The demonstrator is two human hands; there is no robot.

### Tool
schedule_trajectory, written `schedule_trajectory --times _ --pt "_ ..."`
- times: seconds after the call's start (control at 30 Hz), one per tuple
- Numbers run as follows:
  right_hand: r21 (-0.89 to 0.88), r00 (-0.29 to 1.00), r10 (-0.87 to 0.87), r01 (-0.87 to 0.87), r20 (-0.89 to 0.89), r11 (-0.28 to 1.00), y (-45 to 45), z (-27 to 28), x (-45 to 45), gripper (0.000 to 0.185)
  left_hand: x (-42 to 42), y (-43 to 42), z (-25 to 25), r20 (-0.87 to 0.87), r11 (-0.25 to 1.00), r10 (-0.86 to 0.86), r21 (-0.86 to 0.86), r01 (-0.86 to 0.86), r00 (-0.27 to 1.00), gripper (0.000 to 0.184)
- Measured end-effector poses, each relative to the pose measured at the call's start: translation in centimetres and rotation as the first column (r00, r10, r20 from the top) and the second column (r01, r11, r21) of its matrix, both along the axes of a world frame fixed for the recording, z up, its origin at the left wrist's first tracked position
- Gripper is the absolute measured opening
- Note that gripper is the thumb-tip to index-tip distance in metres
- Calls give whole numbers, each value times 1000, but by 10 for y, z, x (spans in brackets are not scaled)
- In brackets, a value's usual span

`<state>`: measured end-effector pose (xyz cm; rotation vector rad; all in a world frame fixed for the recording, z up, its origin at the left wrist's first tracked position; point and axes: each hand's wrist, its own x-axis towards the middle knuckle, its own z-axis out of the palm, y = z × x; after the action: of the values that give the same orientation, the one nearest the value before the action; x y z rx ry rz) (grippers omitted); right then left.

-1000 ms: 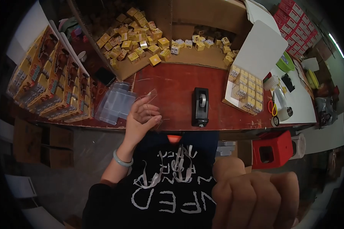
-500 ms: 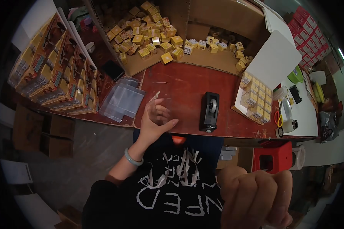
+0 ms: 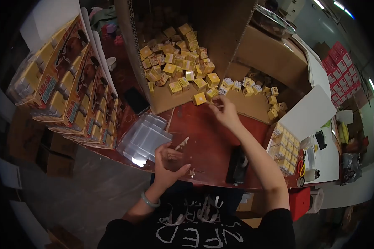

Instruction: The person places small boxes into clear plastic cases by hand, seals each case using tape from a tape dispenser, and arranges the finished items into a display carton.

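My left hand (image 3: 169, 166) is over the front of the red table, its fingers and thumb curved around a see-through plastic box (image 3: 187, 154). Only glints and faint edges of that box show. My right hand (image 3: 226, 115) reaches forward to the lip of the large carton, its fingers bent and slightly apart. Just beyond the fingertips are a small yellow box (image 3: 199, 98) and a white-faced small box (image 3: 223, 89). Whether a fingertip touches one of them I cannot tell. Many more small yellow boxes (image 3: 176, 62) are heaped inside the carton.
Flat clear plastic blanks (image 3: 143, 139) lie left of my left hand. A black tape dispenser (image 3: 237, 166) stands under my right forearm. Filled display boxes (image 3: 77, 83) are stacked at the left. A white tray of small boxes (image 3: 283, 151) and yellow scissors (image 3: 302, 166) are at the right.
My right hand has gone from close before the camera, low right, to the carton's front lip. The view has shifted, with the table appearing lower. My left hand keeps its grasp.
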<state>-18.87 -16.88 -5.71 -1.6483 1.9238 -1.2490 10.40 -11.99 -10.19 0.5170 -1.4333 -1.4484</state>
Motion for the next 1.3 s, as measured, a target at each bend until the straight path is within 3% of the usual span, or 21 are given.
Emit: schedule_trajectory --times 0.1,0.13,0.23,0.33,0.47,0.6,0.73,0.77,0.8,0.83,0.87,0.97,1.1,1.13,1.3 --pt "-19 825 -51 49 -563 999 -56 -32 3 52 6 -3 12 59 999 45 -13 -45 997 83" --pt "115 762 -19 122 -648 986 -67 -32 13 53 8 -5 10 68 999 46 -18 -44 997 82" --pt "261 576 88 225 -812 939 -87 -49 26 54 15 -10 9 135 998 69 -7 -69 988 82" --pt "375 598 120 323 -792 869 -83 -60 28 57 19 -13 8 174 995 104 -23 -101 979 81" --pt "288 652 -10 349 -758 892 -31 -49 39 58 15 -10 2 130 998 58 19 -60 990 79" --pt "366 711 -81 452 -699 814 -18 -62 8 65 13 3 17 158 999 29 -47 -22 987 78" --pt "464 861 -158 405 -483 788 -6 -72 -2 46 19 14 22 147 996 43 -83 -31 988 76" --pt "480 966 -229 260 -123 838 -2 -78 -3 42 22 16 22 146 995 45 -91 -32 988 75" --pt "438 931 -256 123 259 890 6 -75 7 37 24 17 21 136 996 47 -82 -36 990 75" --pt "347 762 -233 12 604 938 16 -74 18 33 26 17 20 127 997 49 -69 -40 991 75" --pt "212 631 -158 -10 759 977 26 -78 31 19 27 18 19 114 998 52 -53 -46 992 76" --pt "36 403 4 -90 915 995 64 -92 68 26 31 22 20 135 1000 16 -8 -15 991 76" --pt "-79 490 30 80 871 994 85 -121 83 36 35 28 21 190 997 41 -77 -27 981 77" --pt "-91 570 16 103 821 991 86 -124 82 33 36 29 20 196 996 49 -85 -33 979 77" --pt "-77 775 -163 263 610 962 95 -117 79 29 41 21 11 220 988 107 -135 -78 970 77"
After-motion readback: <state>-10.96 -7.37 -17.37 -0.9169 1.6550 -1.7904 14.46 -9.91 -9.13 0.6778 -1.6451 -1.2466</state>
